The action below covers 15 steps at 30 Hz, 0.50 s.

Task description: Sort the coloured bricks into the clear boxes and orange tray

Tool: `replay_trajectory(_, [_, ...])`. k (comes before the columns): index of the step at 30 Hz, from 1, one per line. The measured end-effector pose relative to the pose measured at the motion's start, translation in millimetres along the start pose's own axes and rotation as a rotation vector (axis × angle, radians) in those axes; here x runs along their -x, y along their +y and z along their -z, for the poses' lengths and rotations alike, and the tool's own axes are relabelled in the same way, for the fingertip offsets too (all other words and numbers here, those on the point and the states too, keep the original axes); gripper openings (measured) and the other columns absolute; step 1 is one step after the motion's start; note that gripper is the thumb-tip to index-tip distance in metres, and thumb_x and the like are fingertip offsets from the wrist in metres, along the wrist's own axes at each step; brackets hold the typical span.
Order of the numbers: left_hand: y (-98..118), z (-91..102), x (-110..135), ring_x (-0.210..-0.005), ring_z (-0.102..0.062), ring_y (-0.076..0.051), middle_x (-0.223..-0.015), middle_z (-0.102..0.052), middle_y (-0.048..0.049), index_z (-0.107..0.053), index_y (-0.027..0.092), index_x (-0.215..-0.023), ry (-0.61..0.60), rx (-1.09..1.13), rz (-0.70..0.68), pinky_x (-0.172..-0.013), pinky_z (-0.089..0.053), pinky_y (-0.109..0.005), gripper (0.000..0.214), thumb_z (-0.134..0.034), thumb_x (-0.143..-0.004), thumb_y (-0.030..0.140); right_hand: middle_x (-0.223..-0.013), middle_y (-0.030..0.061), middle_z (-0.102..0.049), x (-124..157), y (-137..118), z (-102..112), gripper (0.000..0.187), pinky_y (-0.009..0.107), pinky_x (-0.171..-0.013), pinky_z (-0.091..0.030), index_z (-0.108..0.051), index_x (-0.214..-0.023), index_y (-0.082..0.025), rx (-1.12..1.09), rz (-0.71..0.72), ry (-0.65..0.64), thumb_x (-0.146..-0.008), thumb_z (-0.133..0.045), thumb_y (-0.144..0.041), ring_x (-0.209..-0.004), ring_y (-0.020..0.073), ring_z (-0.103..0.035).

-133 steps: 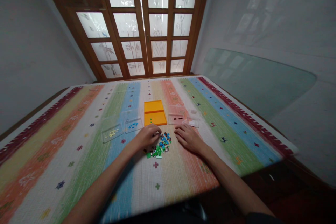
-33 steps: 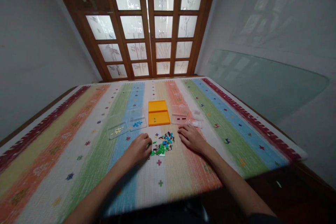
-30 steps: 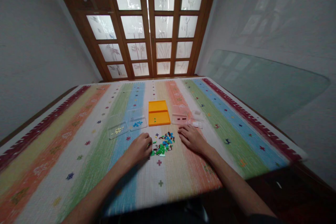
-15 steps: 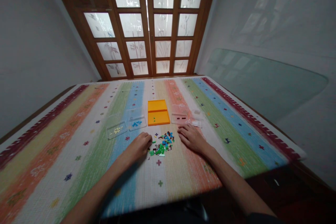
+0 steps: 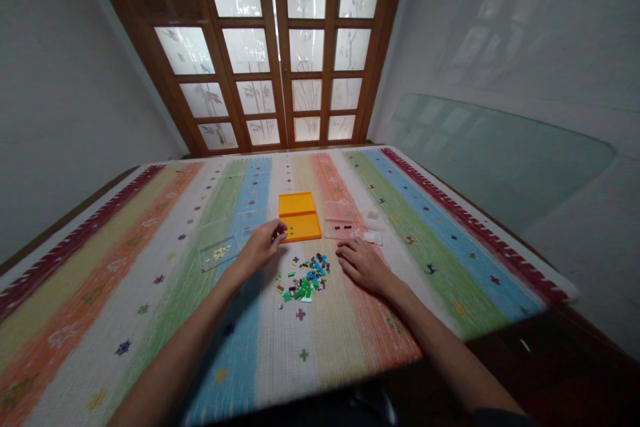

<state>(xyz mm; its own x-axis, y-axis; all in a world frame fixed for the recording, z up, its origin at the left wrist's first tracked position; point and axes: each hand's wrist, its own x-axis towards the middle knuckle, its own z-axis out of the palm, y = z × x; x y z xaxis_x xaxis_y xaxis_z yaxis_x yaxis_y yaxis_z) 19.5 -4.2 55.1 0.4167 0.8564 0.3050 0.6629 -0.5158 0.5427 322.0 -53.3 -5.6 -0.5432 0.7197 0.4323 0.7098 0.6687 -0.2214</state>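
My left hand (image 5: 261,244) is at the left front edge of the yellow box (image 5: 306,229), its thumb and fingertips closed around a small green toy brick (image 5: 287,234). A couple of similar green bricks lie in the box beside the fingertips. Resting palm down on the cloth, my right hand (image 5: 364,263) holds nothing and has its fingers stretched out. Between the hands and nearer to me is a loose pile of small toy bricks (image 5: 311,279) in green, blue, brown and other colours.
A clear tray with pale yellow pieces (image 5: 219,253) stands on the left; another beside it is mostly hidden by my left hand. Right of the yellow box is a clear tray (image 5: 331,229) with two dark bricks, then small clear containers (image 5: 373,237). A striped cloth (image 5: 165,320) covers the table.
My left hand has moved from the left side of the brick pile forward to the yellow box, bringing a green brick. My right hand stays where it was. The view has shifted slightly.
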Motion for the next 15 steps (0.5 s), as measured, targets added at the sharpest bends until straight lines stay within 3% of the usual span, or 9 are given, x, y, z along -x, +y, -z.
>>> replay_trajectory(8, [-14.6,-31.6,-47.0,-0.072,-0.062,-0.016,-0.082,-0.068,-0.0018,-0.058,0.019,-0.094,-0.049,-0.072,0.0,-0.073,-0.049,-0.028,0.018,-0.058,-0.081,0.007,-0.11,0.0119,-0.066,0.6,-0.6,-1.1,0.016,0.043,-0.092,-0.047,-0.063,-0.101,-0.019,-0.003,-0.011,0.007,-0.1,-0.047,-0.02,-0.101,0.0256,-0.057])
replay_trajectory(15, [-18.2,-39.5,-50.8,-0.076,-0.064,-0.018,-0.085,-0.071,-0.005,-0.063,0.017,-0.094,-0.101,-0.092,0.01,-0.076,-0.05,-0.03,0.017,-0.056,-0.082,0.007,-0.109,0.0121,-0.066,0.9,-0.7,-0.7,0.016,0.044,-0.093,-0.047,-0.064,-0.102,-0.019,-0.02,-0.014,0.014,-0.099,-0.048,-0.02,-0.102,0.026,-0.057])
